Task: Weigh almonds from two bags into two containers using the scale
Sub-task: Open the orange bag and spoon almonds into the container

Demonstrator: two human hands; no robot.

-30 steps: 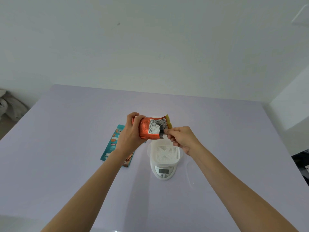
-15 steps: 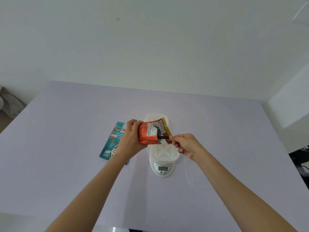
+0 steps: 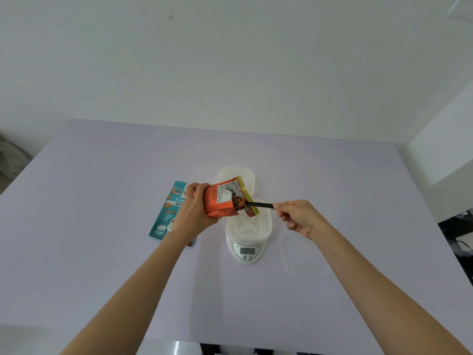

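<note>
Head view: left hand (image 3: 195, 212) fingers grip orange bag (image 3: 222, 201) tilted over scale container (image 3: 249, 224); right hand (image 3: 298, 217) fingers pinch black spoon (image 3: 258, 204), positioned so scooped almonds drop in.

An orange bag (image 3: 221, 201) sits tipped on its side in the middle of the frame, its open mouth facing right, with brown almonds (image 3: 238, 202) showing inside. A thin black spoon (image 3: 258, 204) pokes into it. Just below is a white scale (image 3: 247, 249) with a white holed container (image 3: 249, 224) on top. A teal bag (image 3: 170, 213) lies flat to the left. Another white container (image 3: 236, 176) sits behind.
</note>
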